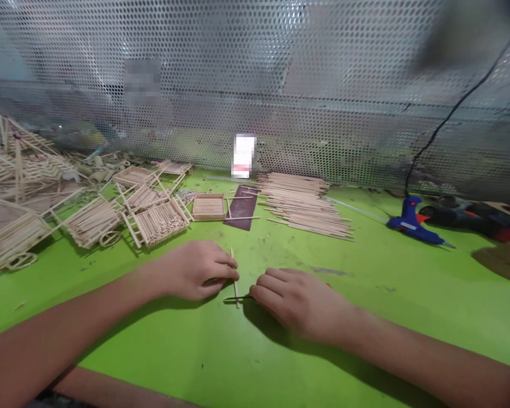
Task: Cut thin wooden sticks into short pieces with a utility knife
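Note:
My left hand (198,270) pinches a thin wooden stick (236,287), which stands nearly upright on the green tabletop. My right hand (295,300) lies close by, curled over a cutting tool with a narrow dark blade (238,298). The blade's tip points left and reaches the stick's lower end. A small orange part (328,285) shows behind my right knuckles, and the rest of the tool is hidden by that hand.
Miniature stick-built carts (93,222) crowd the left side. A large stack of wooden sticks (300,204) lies beside a dark brown board (240,207) at the back. Further right are a blue glue gun (412,222) and a black cable (446,122). Perforated metal sheeting (255,56) stands behind.

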Demonstrator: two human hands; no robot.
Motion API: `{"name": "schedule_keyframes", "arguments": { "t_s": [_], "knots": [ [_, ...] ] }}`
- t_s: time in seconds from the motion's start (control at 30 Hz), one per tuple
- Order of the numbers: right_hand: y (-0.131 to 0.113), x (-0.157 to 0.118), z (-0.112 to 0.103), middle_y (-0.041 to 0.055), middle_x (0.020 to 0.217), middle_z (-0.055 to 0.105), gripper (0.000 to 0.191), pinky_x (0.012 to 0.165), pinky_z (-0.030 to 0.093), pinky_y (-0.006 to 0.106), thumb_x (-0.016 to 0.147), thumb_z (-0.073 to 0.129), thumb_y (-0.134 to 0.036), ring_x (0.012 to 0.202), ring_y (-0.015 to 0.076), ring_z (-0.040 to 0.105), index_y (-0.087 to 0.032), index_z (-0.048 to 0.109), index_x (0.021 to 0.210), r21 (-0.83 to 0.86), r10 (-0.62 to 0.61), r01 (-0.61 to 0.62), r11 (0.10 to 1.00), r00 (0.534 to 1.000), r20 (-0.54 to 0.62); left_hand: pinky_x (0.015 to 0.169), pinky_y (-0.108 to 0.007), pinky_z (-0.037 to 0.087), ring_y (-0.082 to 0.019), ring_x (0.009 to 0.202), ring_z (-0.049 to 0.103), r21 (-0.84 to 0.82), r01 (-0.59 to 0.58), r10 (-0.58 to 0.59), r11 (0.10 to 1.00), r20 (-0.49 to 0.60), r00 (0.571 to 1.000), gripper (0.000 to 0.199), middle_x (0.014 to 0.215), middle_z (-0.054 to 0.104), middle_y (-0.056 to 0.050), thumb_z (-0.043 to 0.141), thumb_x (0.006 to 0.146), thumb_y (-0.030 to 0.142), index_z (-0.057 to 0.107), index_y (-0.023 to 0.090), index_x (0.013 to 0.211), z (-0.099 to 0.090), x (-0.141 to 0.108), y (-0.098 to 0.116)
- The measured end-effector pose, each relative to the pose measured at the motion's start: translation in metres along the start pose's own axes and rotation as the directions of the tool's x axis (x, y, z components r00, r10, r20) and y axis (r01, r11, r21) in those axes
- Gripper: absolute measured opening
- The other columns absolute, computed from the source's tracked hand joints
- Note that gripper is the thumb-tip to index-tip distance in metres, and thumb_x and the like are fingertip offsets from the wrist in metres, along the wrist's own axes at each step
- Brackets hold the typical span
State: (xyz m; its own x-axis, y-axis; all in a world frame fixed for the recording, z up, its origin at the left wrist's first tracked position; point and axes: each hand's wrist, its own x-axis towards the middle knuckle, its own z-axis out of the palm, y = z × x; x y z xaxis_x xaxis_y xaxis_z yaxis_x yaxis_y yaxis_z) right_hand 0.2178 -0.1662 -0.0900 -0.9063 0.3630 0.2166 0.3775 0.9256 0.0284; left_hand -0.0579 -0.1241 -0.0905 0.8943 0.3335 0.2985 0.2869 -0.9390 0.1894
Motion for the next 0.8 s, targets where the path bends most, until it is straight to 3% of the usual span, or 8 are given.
{"name": "schedule_keyframes", "arguments": {
  "t_s": [0.2, 0.43, 0.8],
  "knots": [
    [0.000, 0.000, 0.001, 0.0031, 0.086, 0.065, 0.010, 0.069, 0.039, 0.032, 0.100, 0.052, -0.010, 0.075, 0.0186, 0.053, -0.017, 0.059, 0.100, -0.018, -0.008, 0.009, 1.000, 1.000, 0.013, 0.079, -0.037, 0.062, -0.021, 0.092, 0.075, 0.009, -0.016, 0.017, 1.000, -0.025, 1.000, 0.022, 0.114, 0.080, -0.008, 0.065, 0.096, 0.014, 0.077, 0.016, 0.114, 0.001, -0.001, -0.001],
    [0.000, 0.001, 0.000, 0.0032, 0.086, 0.065, 0.010, 0.067, 0.039, 0.033, 0.102, 0.050, -0.012, 0.075, 0.0189, 0.054, -0.018, 0.059, 0.100, -0.012, 0.001, -0.001, 1.000, 1.000, 0.018, 0.074, -0.033, 0.056, -0.020, 0.086, 0.074, 0.076, -0.040, 0.049, 0.996, -0.112, 0.992, 0.016, 0.102, 0.081, -0.005, 0.067, 0.103, 0.030, 0.078, 0.018, 0.101, 0.009, 0.003, -0.006],
    [0.004, 0.002, 0.007, 0.0018, 0.084, 0.064, 0.011, 0.067, 0.036, 0.033, 0.099, 0.052, -0.010, 0.077, 0.0189, 0.053, -0.018, 0.059, 0.100, -0.072, 0.026, -0.025, 0.997, 1.000, 0.017, 0.076, -0.031, 0.056, -0.019, 0.089, 0.075, 0.055, -0.002, 0.009, 0.999, -0.113, 0.994, 0.020, 0.108, 0.080, -0.005, 0.064, 0.105, 0.033, 0.078, 0.019, 0.103, 0.015, 0.002, -0.015]
  ]
}}
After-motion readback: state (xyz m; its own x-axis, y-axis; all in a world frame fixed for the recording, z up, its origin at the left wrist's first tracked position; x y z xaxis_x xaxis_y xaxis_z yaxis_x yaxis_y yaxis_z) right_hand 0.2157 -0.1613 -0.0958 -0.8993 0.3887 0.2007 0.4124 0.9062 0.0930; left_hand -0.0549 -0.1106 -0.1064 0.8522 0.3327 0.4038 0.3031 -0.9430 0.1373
